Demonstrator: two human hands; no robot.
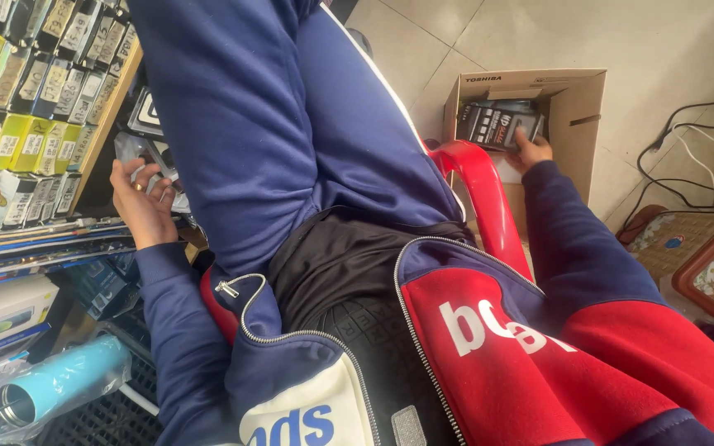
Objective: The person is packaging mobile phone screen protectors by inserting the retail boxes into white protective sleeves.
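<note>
The person sits in a glossy red plastic chair, which serves here as the reference point; the legs in dark blue trousers run up the view from it.

Right hand: located just past the chair's armrest, on the side away from the legs. It reaches into an open brown cardboard box that stands on the pale tiled floor just beside the chair. The fingers are clasped over the lower edge of a flat black retail packet with white lettering, which stands upright inside the box, leaning toward its rear wall. The packet is inside the box, not lifted clear of it.

Left hand: located on the opposite side of the chair, beyond the legs. The fingers are curled around a clear plastic blister pack with a dark insert, held close against the trouser leg. A ring shows on one finger.

Beyond the left hand, farther from the chair, a wooden-edged display rack carries rows of small hanging packets in yellow, green and black. Below it, a light blue cylindrical bottle in a clear plastic wrap lies on its side. Beyond the box, black and white cables lie on the floor.
</note>
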